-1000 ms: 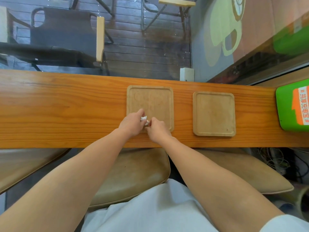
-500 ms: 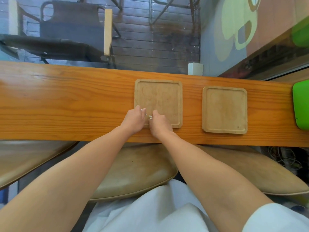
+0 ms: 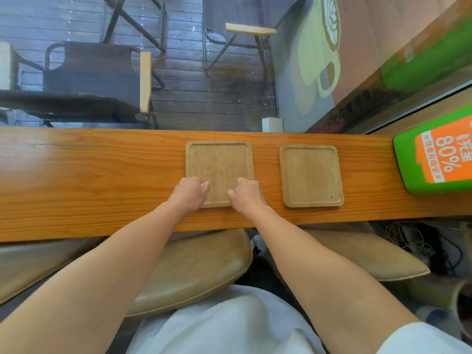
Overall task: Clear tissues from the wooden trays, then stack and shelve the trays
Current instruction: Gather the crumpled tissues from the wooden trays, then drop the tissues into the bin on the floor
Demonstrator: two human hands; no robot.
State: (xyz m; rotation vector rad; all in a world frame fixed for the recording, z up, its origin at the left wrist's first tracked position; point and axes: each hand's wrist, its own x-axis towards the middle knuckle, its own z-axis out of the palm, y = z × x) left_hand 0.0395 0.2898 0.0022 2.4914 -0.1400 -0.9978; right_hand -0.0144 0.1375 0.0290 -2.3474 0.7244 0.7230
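Two square wooden trays lie side by side on the wooden counter (image 3: 89, 180). The left tray (image 3: 219, 167) and the right tray (image 3: 310, 175) both show bare wood inside. My left hand (image 3: 190, 194) is a closed fist over the left tray's near-left corner, with a sliver of white tissue (image 3: 202, 184) at its fingertips. My right hand (image 3: 246, 194) is a closed fist over the near-right corner, and a small white scrap of tissue (image 3: 236, 189) peeks out by its thumb. A gap of bare tray separates the hands.
A green and orange box (image 3: 434, 154) stands at the counter's right end. A small white block (image 3: 272, 125) sits at the far edge. Tan cushioned seats (image 3: 194, 272) lie under the counter. Dark chairs (image 3: 89, 80) stand on decking behind the glass.
My hands were pressed together on a white tissue at the tray's near edge. They have drawn apart to the tray's two near corners, and only slivers of white still show.
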